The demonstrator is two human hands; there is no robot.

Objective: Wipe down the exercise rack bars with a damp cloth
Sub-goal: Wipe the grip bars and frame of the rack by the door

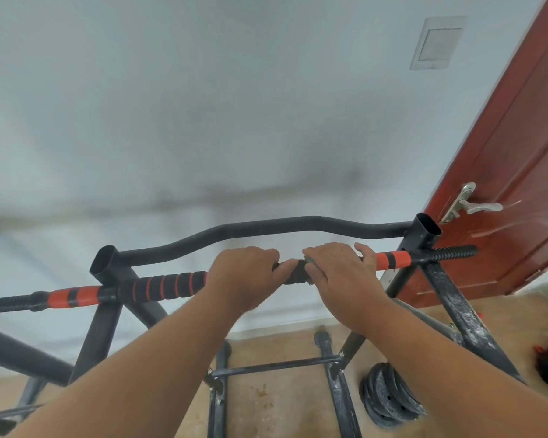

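While I stand over the rack, the head view shows both my hands on the front grip bar [159,287], the one with black and orange foam. My left hand [242,276] curls over the bar near its middle, fingers wrapped round it, steadying it as far as I can judge. My right hand [339,273] lies just beside it with fingers bent over the bar, pressing down what seems to be the cloth [307,263]; only a small greenish edge peeks out under my palm, so I cannot tell how it is folded. The curved rear bar [266,227] runs behind, apart from both hands. I judge I am mid-wipe on the middle foam. Next I should slide the cloth toward the orange band [393,260] at the right, keeping pressure even around the ridges.
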